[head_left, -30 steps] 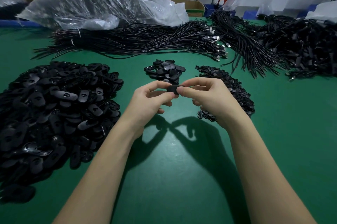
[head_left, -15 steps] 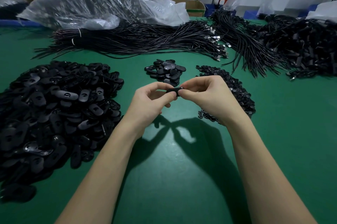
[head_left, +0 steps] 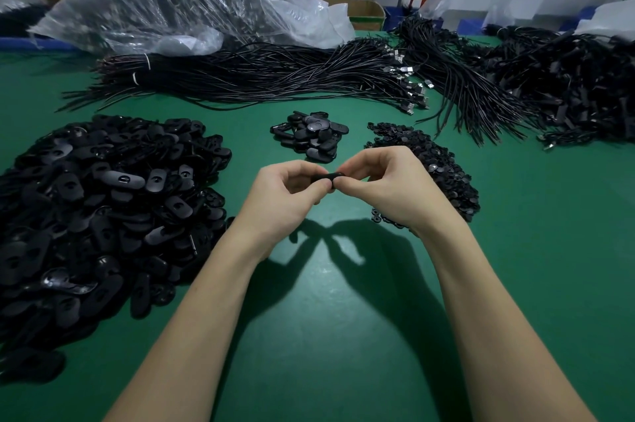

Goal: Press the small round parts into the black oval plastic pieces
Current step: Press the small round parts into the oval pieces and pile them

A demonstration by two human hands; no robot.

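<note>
Above the middle of the green table, my left hand (head_left: 285, 194) and my right hand (head_left: 388, 186) meet, and both pinch one black oval piece (head_left: 329, 177) between their fingertips. Only its upper edge shows; whether a round part sits in it is hidden by the fingers. A big heap of black oval pieces (head_left: 96, 208) lies to the left. A small pile of oval pieces (head_left: 309, 134) sits just beyond my hands. The heap of small round parts (head_left: 436, 160) spreads behind and under my right hand.
Bundles of black cables (head_left: 261, 78) stretch across the far side of the table, with more tangled cables (head_left: 567, 88) at the far right. A large clear plastic bag (head_left: 178, 2) sits behind them at the left. Bare green table (head_left: 326, 335) lies between my forearms.
Both hands have stayed together on the oval piece and shifted only slightly. The fingertips have turned the piece so that it now shows edge-on.
</note>
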